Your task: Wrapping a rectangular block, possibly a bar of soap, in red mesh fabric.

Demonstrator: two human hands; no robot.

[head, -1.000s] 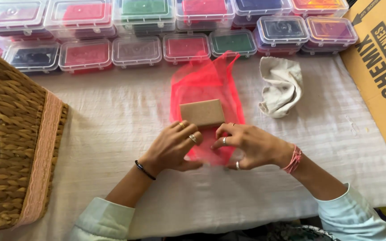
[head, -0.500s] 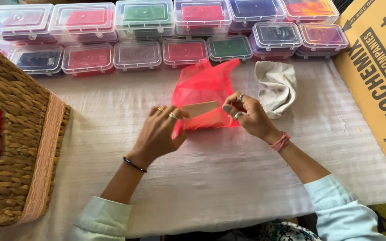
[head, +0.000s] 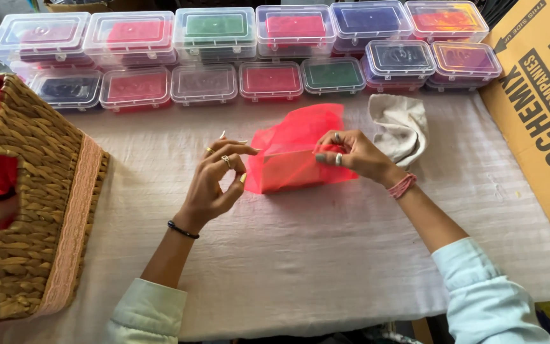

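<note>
Fingers: left hand (head: 214, 181) curled, thumb and fingertips pinched at the left edge of the red mesh pouch (head: 297, 153); right hand (head: 351, 153) closed on the pouch's upper right side
Pouch: sheer red, standing between both hands near the middle of the table (head: 326, 255), its mouth flared toward the far edge; a box-like shape shows faintly inside
Cloth: crumpled white cloth (head: 401, 126) just right of the right hand
Boxes: clear lidded boxes (head: 268, 79) with coloured contents, two rows along the far edge
Basket: wicker basket (head: 30, 210) at the left edge
Carton: cardboard carton (head: 539, 108) at the right edge
</note>
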